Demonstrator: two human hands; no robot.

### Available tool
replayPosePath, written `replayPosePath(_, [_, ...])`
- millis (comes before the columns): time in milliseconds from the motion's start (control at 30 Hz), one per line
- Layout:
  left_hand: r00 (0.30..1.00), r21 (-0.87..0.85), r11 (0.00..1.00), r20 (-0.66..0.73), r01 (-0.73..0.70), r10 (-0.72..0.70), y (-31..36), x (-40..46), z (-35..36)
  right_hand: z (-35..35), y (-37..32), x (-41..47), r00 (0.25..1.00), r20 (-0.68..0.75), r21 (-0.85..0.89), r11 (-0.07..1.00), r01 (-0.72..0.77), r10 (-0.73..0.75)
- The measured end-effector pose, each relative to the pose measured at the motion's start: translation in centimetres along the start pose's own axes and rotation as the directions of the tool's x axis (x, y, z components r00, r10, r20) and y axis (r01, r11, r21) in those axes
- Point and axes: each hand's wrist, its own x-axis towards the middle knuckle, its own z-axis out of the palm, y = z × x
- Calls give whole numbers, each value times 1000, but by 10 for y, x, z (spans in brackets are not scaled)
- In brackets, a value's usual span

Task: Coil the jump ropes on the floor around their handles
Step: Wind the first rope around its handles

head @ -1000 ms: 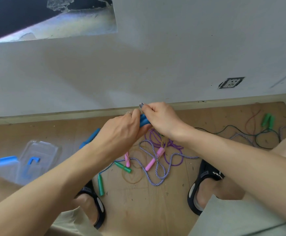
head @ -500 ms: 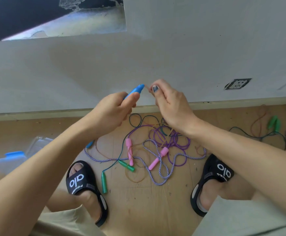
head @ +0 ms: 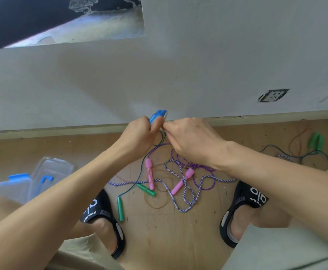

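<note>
A wooden floor (head: 169, 240) meets a white wall at twelve o'clock. Your left hand (head: 137, 137) grips the blue handles (head: 157, 114); your right hand (head: 192, 141) pinches their cord beside them. Your sandals (head: 245, 209) read "alo".

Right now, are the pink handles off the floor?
No. Both pink handles lie on the wooden floor among the loose ropes, while the left hand grips only the blue handles.

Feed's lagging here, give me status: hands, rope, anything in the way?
Left hand grips blue handles. Right hand pinches the cord beside them. Pink handles, green handles lie tangled, uncoiled, on floor.
</note>
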Motion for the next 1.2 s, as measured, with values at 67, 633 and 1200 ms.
replayPosePath(67, [977,177,967,-73,-185,200,-5,-5,3,-5,3,-1,999,48,136,991,-9,2])
replayPosePath(633, [773,583,598,82,-549,629,-5,-26,6,-33,5,-9,955,279,164,985,56,-101])
replayPosePath(1200, [683,527,487,277,-696,676,-6,-28,0,-32,-12,-20,968,138,-152,961,232,-212])
